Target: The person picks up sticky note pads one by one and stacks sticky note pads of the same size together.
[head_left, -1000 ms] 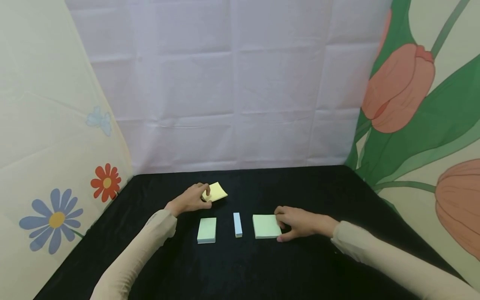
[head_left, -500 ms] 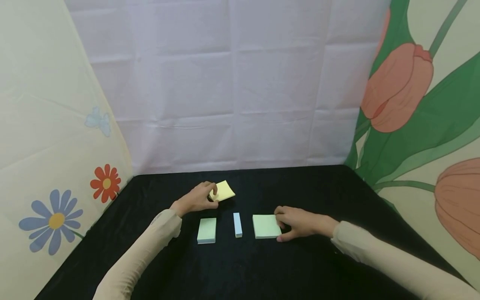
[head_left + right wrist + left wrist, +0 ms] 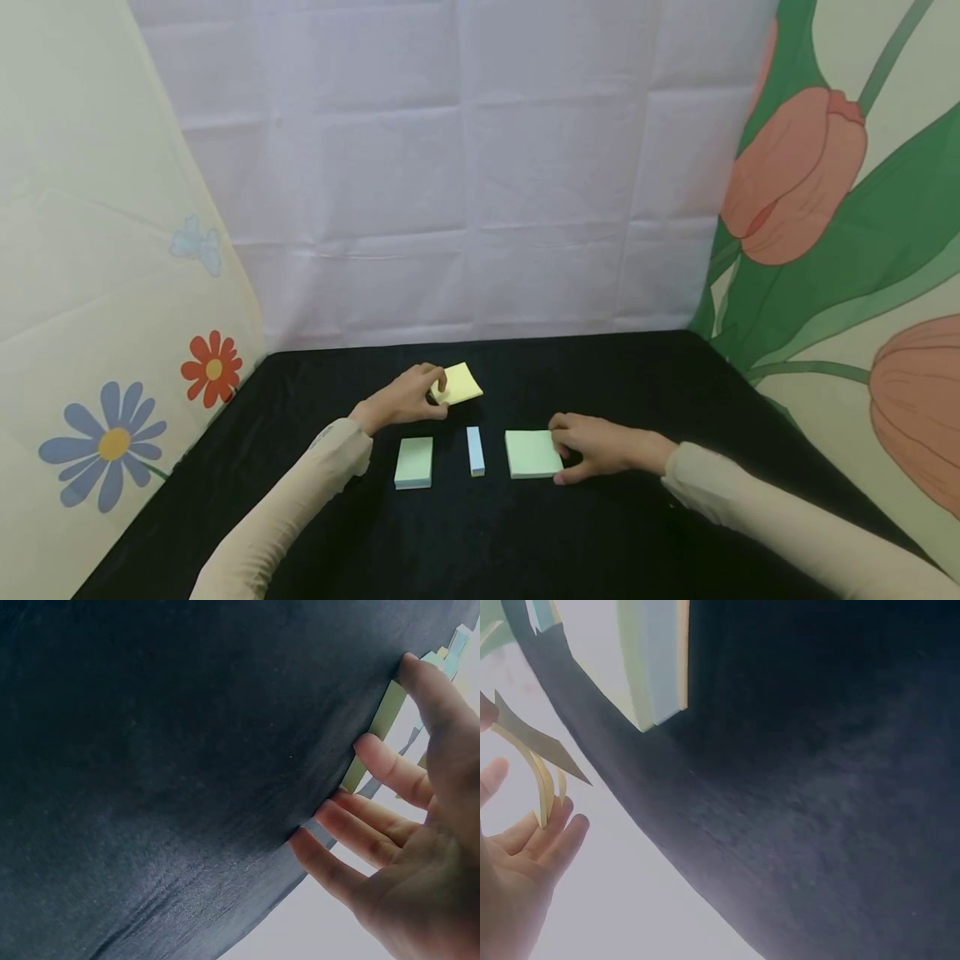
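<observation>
My left hand (image 3: 408,396) pinches a yellow sticky-note pad (image 3: 461,383) by its left side, above the far middle of the table. In the left wrist view, the yellow pad (image 3: 540,746) is bent, its sheets fanning apart between thumb and fingers. A larger light-green sticky-note pad (image 3: 531,454) lies flat to the right of the middle. My right hand (image 3: 596,446) rests at its right edge, thumb by the near corner. Seen from the right wrist, the spread fingertips (image 3: 367,744) touch along the green pad's side (image 3: 386,712) and the cloth.
A small green-topped note pad (image 3: 414,461) with a blue lower layer lies left of the middle. Between it and the larger green pad is a narrow light-blue pad (image 3: 476,450). Black cloth (image 3: 480,542) covers the table; a white curtain (image 3: 465,208) hangs behind it.
My left hand has carried the yellow pad rightward across the far part of the table. My right hand and the other pads have stayed in place.
</observation>
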The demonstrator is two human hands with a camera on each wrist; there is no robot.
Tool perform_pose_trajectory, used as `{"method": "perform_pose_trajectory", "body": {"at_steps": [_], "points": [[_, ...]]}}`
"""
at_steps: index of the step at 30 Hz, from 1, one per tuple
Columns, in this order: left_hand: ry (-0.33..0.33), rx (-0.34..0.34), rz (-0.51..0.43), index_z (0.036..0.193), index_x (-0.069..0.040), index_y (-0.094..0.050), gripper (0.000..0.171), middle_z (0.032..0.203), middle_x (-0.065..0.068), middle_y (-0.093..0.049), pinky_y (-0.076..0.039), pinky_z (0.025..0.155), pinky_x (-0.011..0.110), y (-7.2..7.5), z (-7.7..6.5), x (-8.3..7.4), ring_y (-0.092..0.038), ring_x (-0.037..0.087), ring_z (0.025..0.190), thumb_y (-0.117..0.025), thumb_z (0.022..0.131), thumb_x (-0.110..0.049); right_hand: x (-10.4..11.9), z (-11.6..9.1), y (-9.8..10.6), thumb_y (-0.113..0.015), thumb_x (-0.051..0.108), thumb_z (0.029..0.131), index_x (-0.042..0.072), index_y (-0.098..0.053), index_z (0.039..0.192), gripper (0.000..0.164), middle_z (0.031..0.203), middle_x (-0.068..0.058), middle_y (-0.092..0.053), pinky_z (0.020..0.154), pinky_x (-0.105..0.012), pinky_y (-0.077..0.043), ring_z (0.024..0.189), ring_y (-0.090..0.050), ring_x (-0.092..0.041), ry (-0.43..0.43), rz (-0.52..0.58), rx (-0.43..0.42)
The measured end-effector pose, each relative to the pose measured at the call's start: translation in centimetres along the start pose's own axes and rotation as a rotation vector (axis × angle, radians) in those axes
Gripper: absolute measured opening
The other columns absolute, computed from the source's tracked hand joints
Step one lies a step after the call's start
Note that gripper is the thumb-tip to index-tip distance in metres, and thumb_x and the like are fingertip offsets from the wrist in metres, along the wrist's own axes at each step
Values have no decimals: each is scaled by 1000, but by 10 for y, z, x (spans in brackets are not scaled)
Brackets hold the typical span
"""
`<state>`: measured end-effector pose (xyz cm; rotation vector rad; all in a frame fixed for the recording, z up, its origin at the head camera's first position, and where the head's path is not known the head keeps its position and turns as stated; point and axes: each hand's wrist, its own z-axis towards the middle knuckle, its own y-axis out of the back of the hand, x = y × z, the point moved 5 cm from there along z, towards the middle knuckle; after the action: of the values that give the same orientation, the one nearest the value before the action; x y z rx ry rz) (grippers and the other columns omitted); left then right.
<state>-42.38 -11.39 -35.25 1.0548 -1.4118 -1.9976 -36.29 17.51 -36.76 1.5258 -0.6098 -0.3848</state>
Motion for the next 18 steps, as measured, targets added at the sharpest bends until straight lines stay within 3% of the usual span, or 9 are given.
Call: {"method": "perform_pose_trajectory", "body": {"at_steps": [18], "points": [[-55,35,2,103,-16,-53,24,130,11,-51,-40,84,38,-4,8,-24,-46,23,100,-68,89,-28,2,0,2,-70,51,89,21,-49,80,37,117,-1,-50,74,-29,-42,91,-47,-12,32,-3,-19]]}}
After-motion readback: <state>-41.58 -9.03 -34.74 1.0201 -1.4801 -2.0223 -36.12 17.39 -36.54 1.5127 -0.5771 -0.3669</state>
